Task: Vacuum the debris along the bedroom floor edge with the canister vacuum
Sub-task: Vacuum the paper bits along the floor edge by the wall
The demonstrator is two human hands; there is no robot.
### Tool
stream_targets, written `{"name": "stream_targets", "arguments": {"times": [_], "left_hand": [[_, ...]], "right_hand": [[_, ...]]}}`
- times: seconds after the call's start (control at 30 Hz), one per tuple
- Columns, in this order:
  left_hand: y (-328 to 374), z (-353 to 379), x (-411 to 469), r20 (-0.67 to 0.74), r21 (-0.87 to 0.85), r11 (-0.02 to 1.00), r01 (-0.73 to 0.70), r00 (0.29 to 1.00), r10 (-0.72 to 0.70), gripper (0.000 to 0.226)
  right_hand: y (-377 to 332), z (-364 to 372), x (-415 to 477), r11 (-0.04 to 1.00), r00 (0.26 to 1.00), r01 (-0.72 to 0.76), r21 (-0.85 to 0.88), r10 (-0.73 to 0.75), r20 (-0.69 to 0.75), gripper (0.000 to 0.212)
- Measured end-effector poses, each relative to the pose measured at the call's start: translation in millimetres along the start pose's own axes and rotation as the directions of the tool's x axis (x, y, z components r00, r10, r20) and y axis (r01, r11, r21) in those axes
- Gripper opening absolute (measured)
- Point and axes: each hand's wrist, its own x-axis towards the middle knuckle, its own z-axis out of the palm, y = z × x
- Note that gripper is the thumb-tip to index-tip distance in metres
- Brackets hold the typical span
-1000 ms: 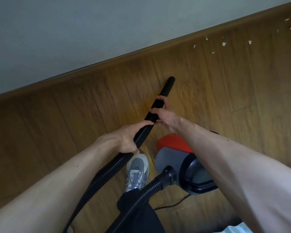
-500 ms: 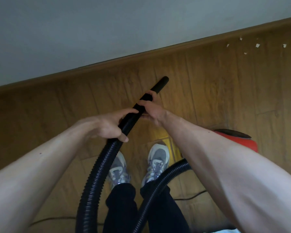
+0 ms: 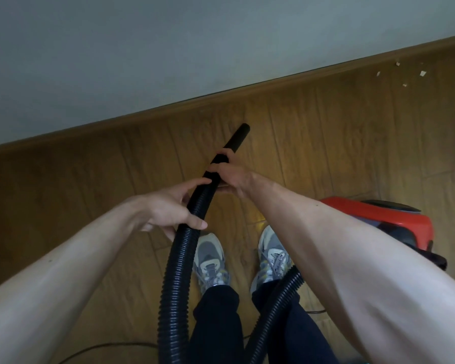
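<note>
Red canister [image 3: 378, 219] further into view

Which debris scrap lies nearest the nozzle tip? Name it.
The leftmost scrap, small and pale; the others lie farther right along the baseboard, away from the nozzle tip.

The scene is dim and evenly lit, the wall [image 3: 168, 48] a flat grey-blue, shadows faint, with one small warm glint on the wooden floor [image 3: 326, 153]. The wide lens swells the left forearm [image 3: 53, 285] and right forearm [image 3: 365, 264] toward the lower corners, and fine detail is soft, the debris [image 3: 422, 73] mere pale specks.
</note>
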Motion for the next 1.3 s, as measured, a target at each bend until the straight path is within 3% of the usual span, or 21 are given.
{"name": "stream_targets", "arguments": {"times": [0.3,0.6,0.87,1.3], "left_hand": [[-32,19,-8,-0.016,-0.116,0.993,-0.027,1.0,0.025,0.096],[-22,57,14,-0.056,-0.196,0.973,-0.125,0.992,0.116,0.1],[10,82,38,-0.097,-0.155,0.956,-0.247,0.967,0.234,0.101],[100,136,89,-0.082,-0.057,0.947,-0.316,0.947,0.311,0.102]], "right_hand": [[11,17,-6,0.991,1.0,-0.025,-0.128,0.026,0.008,0.062],[10,-23,-9,0.977,1.0,-0.021,-0.211,0.023,0.007,0.062],[-5,-71,-9,0.976,1.0,0.02,-0.218,-0.018,0.008,0.063],[-26,-193,-17,0.981,0.997,0.069,-0.183,-0.075,-0.03,0.064]]}}
